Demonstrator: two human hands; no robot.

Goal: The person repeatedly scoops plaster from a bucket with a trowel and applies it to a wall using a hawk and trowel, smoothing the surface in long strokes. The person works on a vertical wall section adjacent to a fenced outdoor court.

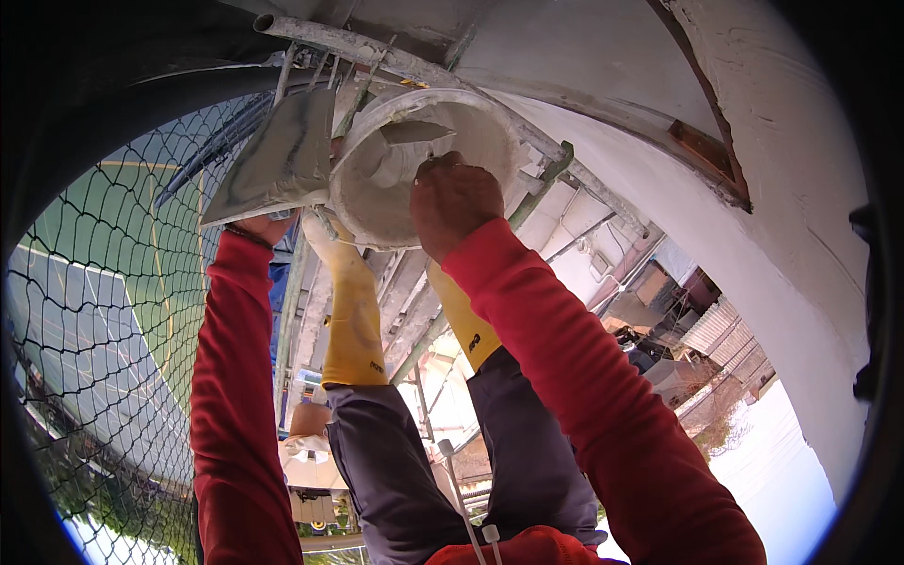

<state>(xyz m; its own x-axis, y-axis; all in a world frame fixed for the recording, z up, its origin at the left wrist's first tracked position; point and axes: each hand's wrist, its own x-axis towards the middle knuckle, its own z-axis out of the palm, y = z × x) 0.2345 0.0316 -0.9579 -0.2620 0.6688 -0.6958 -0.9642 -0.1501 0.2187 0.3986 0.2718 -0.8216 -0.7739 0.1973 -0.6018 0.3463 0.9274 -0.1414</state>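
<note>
My left hand (262,224) grips a flat plasterer's hawk (273,160) from underneath; its plate is tilted and smeared with grey plaster. Beside it is a round white bucket (502,132) with pale wet plaster inside. My right hand (457,198) is closed over the bucket, holding a trowel whose blade (414,132) shows in the bucket's mouth; the handle is mostly hidden by my fingers. My yellow boots (350,320) are below the bucket.
I am on scaffolding with plastered pipes (339,40) and planks. Black netting (113,311) runs along the left, with a green sports court (89,226) beyond. A white wall (791,235) rises on the right. Rooftops and corrugated sheets (725,334) lie far below.
</note>
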